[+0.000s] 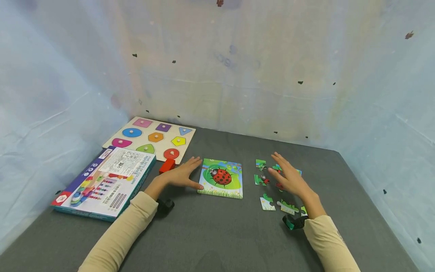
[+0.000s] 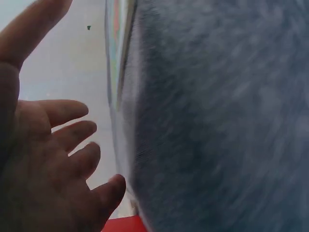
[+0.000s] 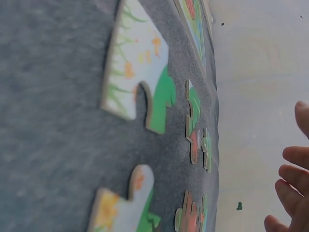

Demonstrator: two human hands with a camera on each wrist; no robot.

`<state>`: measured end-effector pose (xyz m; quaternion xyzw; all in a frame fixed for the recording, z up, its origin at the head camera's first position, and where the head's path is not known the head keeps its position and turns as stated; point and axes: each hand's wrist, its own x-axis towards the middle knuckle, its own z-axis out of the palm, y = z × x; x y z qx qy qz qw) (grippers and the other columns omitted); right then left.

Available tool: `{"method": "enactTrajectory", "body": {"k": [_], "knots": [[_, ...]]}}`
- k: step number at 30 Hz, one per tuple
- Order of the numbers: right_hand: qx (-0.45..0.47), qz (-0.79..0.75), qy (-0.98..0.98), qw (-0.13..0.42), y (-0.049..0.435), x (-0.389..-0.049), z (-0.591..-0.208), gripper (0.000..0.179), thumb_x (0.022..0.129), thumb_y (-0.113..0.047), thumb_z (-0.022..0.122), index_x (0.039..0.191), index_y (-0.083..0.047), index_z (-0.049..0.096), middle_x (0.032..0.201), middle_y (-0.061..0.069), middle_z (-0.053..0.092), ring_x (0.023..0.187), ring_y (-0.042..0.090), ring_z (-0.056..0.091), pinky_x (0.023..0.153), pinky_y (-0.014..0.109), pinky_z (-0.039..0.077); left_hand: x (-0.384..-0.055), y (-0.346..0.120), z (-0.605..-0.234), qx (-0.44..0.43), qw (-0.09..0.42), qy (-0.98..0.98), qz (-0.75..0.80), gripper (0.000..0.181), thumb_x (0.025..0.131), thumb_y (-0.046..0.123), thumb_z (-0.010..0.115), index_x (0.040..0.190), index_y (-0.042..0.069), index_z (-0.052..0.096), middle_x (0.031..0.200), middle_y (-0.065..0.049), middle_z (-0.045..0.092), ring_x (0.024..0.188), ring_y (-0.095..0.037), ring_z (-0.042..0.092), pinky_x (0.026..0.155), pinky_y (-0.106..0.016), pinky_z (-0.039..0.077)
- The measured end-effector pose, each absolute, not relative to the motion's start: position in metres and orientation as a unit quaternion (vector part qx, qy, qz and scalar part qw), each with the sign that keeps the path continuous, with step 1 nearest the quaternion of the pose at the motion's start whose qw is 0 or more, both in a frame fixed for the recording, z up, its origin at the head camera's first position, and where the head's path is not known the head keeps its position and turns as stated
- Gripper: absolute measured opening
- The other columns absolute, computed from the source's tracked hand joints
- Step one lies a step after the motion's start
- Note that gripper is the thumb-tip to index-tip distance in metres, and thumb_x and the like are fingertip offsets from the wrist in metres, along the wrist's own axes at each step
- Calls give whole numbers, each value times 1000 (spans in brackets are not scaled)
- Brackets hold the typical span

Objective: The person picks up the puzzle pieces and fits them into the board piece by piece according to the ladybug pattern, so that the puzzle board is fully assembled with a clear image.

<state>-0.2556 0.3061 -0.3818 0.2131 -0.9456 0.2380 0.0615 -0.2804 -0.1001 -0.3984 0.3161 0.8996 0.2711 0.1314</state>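
Note:
A square ladybug picture board lies flat near the middle of the table. My left hand is at its left edge, fingers spread and nothing held; whether the thumb touches the board I cannot tell. Several loose jigsaw pieces lie to the right, among them a white-and-green corner piece and a green one with a red bit. Over these pieces my right hand hovers, its fingers extended and holding nothing, hiding some of them. The right wrist view shows that hand raised above the table.
At the left a boxed toy set overlaps a wooden shape board with knobbed colored pieces. A red block sits beside my left wrist. Plastic sheeting walls the grey table at the back and sides.

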Motion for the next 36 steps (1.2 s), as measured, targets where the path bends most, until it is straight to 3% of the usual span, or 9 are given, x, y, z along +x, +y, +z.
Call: {"method": "enactTrajectory", "body": {"k": [9, 16, 27, 36], "knots": [[234, 295, -925, 55, 304, -279, -396, 54, 97, -22, 51, 144, -2, 32, 150, 21, 23, 135, 42, 25, 100, 60, 27, -282, -96, -412, 324, 155, 900, 248, 107, 72, 49, 76, 149, 2, 17, 155, -14, 10, 141, -35, 8, 107, -62, 6], [225, 294, -928, 44, 302, -295, -405, 55, 93, -16, 58, 141, 2, 36, 147, 26, 26, 135, 45, 20, 102, 62, 22, -283, -94, -414, 333, 160, 901, 228, 105, 73, 52, 73, 149, 4, 20, 155, -14, 13, 141, -37, 6, 107, -62, 3], [173, 270, -947, 12, 300, -304, -420, 56, 95, -21, 55, 140, 4, 34, 147, 28, 25, 137, 44, 15, 104, 63, 15, -281, -92, -417, 329, 140, 906, 227, 100, 73, 51, 74, 147, 5, 27, 154, -13, 18, 141, -39, 7, 107, -62, 3], [181, 281, -942, 0, 299, -309, -419, 59, 94, -22, 57, 142, 3, 33, 148, 26, 22, 137, 45, 10, 104, 63, 17, -285, -94, -415, 325, 131, 910, 223, 99, 71, 53, 74, 147, 7, 29, 154, -10, 21, 141, -36, 8, 108, -60, 3]]}}
